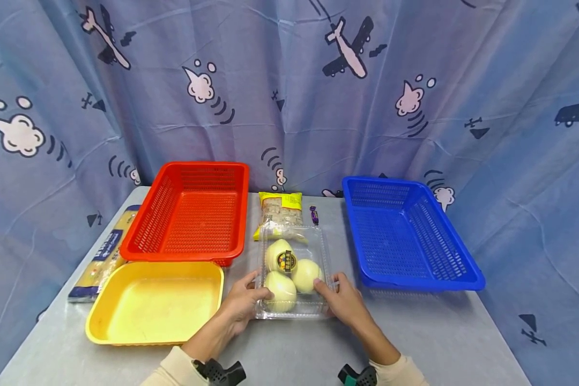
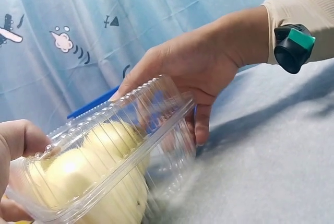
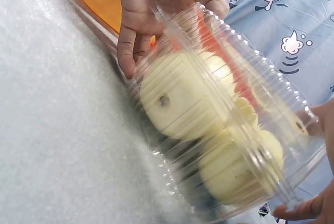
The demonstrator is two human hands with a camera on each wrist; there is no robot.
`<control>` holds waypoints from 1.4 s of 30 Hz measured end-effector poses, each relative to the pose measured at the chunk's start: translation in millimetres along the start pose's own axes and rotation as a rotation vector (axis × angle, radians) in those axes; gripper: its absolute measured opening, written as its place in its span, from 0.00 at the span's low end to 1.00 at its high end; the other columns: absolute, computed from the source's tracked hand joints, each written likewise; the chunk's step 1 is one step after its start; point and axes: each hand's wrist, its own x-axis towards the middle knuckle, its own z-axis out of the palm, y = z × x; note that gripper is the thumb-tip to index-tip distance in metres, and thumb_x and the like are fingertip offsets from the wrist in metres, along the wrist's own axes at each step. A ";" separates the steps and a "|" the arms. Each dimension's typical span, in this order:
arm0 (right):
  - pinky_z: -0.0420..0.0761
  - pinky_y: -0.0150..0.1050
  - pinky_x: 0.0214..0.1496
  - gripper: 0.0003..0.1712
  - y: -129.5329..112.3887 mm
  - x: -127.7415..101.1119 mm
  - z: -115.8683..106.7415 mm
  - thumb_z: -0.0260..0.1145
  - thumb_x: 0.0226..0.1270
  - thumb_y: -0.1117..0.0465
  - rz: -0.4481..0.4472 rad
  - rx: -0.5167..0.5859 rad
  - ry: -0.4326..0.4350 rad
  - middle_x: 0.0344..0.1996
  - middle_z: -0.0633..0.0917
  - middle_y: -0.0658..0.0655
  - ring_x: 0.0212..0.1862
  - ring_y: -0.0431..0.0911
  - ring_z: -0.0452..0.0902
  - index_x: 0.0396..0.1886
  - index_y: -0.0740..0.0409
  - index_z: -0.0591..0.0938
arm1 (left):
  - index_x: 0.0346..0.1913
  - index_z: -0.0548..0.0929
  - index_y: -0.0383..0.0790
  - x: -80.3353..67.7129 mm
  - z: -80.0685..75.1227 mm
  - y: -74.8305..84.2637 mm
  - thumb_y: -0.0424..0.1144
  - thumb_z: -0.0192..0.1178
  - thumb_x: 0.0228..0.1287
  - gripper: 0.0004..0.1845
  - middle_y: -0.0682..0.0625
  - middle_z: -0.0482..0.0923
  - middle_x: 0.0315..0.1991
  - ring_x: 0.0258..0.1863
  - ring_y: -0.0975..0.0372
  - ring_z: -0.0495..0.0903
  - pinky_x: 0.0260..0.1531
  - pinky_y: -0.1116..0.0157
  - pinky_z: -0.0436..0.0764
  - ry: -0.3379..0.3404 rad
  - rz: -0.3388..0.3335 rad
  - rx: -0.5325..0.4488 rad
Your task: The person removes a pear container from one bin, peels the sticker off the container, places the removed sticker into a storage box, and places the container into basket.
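Note:
A clear plastic clamshell box (image 1: 316,244) with 3 pale yellow round fruits (image 1: 281,292) inside is held at the middle of the table. A dark round label (image 1: 287,261) shows over one fruit. My left hand (image 1: 243,301) grips the box's left side, thumb on top. At the opposite side my right hand (image 1: 346,304) grips it likewise, thumb over the lid and fingers along the wall. In the right wrist view the left hand's fingers (image 3: 127,51) reach down at the box's edge. Whether the base touches the table, I cannot tell.
Left of the box stand a red basket (image 1: 243,214) and a yellow tray (image 1: 154,305), with a long blue-and-yellow packet (image 1: 108,244) beside them. Behind it lie a yellow-ended bag (image 1: 282,206) and a purple-wrapped candy (image 1: 314,215). A blue basket (image 1: 415,284) stands right.

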 end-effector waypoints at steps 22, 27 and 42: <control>0.71 0.58 0.53 0.40 -31.7 6.0 -11.5 0.66 0.63 0.45 -0.265 -0.199 0.115 0.57 0.75 0.63 0.58 0.58 0.68 0.67 0.63 0.68 | 0.73 0.55 0.29 -1.3 2.7 -2.0 0.25 0.61 0.47 0.47 0.30 0.58 0.64 0.57 0.45 0.65 0.46 0.52 0.76 0.016 0.007 -0.008; 0.75 0.53 0.51 0.37 -40.5 15.3 -12.4 0.70 0.61 0.52 -0.378 -0.121 0.080 0.55 0.76 0.63 0.53 0.56 0.72 0.66 0.64 0.70 | 0.73 0.54 0.30 -1.3 1.9 -3.4 0.25 0.61 0.46 0.47 0.29 0.58 0.63 0.55 0.45 0.66 0.45 0.51 0.77 0.018 0.009 -0.014; 0.75 0.55 0.48 0.34 -50.2 37.2 -5.4 0.71 0.57 0.61 -0.505 -0.023 0.009 0.51 0.78 0.62 0.47 0.54 0.74 0.63 0.67 0.72 | 0.73 0.55 0.29 -1.0 1.7 -5.5 0.25 0.61 0.47 0.46 0.31 0.62 0.59 0.47 0.49 0.72 0.41 0.55 0.79 0.020 0.011 -0.029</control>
